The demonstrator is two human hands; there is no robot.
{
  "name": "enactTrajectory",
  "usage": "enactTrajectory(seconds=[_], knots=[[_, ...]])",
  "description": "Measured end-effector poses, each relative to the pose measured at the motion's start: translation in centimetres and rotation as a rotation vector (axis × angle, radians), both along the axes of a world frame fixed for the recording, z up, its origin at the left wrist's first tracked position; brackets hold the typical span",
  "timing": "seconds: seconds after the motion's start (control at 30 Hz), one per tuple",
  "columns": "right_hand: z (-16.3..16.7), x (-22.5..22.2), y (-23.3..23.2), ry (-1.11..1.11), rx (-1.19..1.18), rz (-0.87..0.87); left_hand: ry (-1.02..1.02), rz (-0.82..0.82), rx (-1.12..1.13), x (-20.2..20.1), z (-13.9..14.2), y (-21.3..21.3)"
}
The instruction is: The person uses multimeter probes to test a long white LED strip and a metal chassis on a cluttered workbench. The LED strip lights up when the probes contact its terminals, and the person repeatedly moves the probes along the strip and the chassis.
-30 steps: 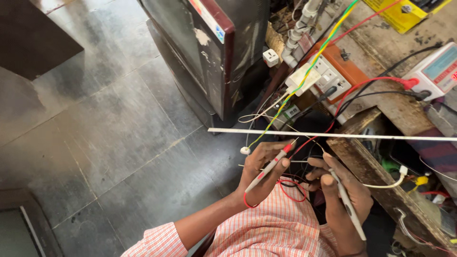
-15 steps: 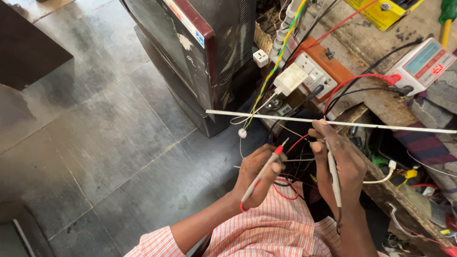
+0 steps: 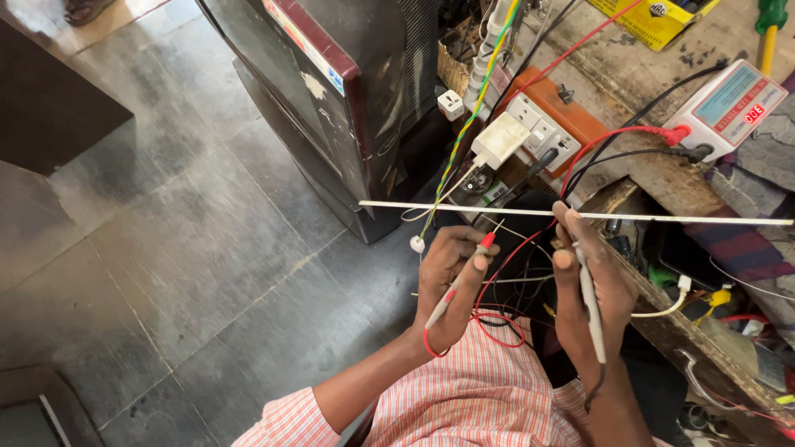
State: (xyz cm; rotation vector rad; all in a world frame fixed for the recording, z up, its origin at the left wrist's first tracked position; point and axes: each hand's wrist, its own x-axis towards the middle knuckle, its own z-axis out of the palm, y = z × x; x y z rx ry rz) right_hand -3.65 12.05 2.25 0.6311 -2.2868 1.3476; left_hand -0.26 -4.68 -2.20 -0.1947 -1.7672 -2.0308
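Dark cabinet [image 3: 331, 108] with maroon trim stands on the grey tile floor [image 3: 166, 248], same spot relative to the bench as 0.5 s ago; view has only drifted a bit. Wooden bench [image 3: 662, 323] on the right, cluttered with wires.

White meter [image 3: 729, 103] with a red display sits at the bench's far right; its red and black leads are plugged in. Orange socket board [image 3: 546, 124] is left of it, a white plug block [image 3: 499, 139] at its corner.

Long thin white strip [image 3: 662, 218] runs level across the middle, over both hands.

Left hand [image 3: 447, 285] is closed round the red probe [image 3: 455, 285], tip pointing up toward the strip; thumb now lies further up the probe than before. Right hand [image 3: 592, 290] grips the pale probe [image 3: 590, 306]; its fingertips touch the strip, where earlier they sat just under it. Hands are apart, with a tangle of red wire between them.
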Motion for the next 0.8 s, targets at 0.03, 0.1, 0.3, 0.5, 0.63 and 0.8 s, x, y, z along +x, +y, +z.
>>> enactTrajectory(seconds=[0.03,0.1,0.3,0.5,0.63,0.8], knots=[[-0.2,0.3,0.1,-0.021,-0.061,0.011,0.073,0.052,-0.034,-0.1,0.1,0.2],[-0.5,0.8,0.3,-0.067,-0.225,0.088,0.145,0.080,-0.019,-0.1,0.3,0.5],[-0.4,1.7,0.2,-0.112,-0.412,0.142,0.046,-0.014,0.242,0.5,1.2,0.9],[0.1,2.0,0.0,-0.102,-0.446,0.152,-0.069,0.174,0.153,1.8,2.3,0.3],[0.1,2.5,0.0,-0.097,-0.470,0.175,0.019,0.209,0.221,2.5,2.8,-1.8],[-1.1,2.8,-0.2,-0.030,-0.474,0.159,0.015,0.298,0.279,4.3,3.3,-6.8]])
